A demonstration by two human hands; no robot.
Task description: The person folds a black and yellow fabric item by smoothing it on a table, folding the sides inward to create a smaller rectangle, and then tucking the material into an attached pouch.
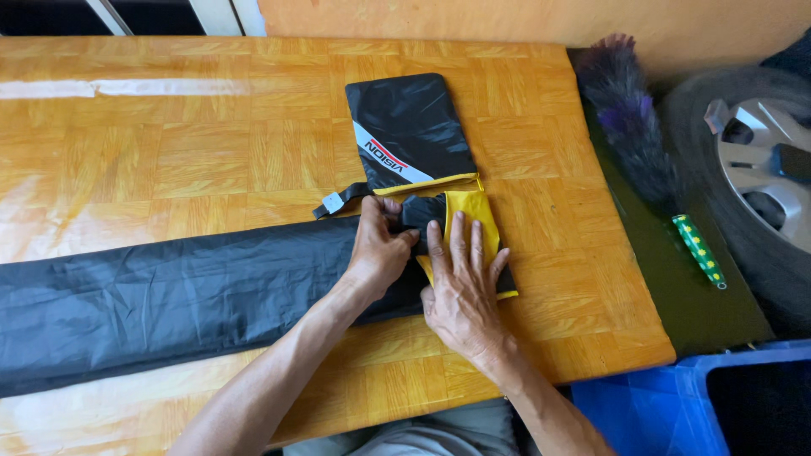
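Left hand: my left hand [378,247] is curled, thumb and fingertips pinching a fold of black fabric at the near end of the black pouch [410,128].
Right hand: my right hand [462,287] lies flat, palm down, fingers spread and straight; it grips nothing and presses on the yellow lining [476,211] where it meets the black cloth.
Pouch: I see it lying flat on the table [186,143], long axis running away from me, with a white and red stripe across it and a yellow-edged mouth facing me.
Strap: a short grey and black strap [338,201] sticks out to the left of the pouch mouth, just beside my left hand.
Long fabric: a folded black sheet [160,300] stretches from under both hands to the left edge of view.
Right of table: a purple feather duster [629,118] with a green and yellow handle rests on a dark ledge, a car wheel [752,160] beyond it and a blue crate [650,405] nearer me.
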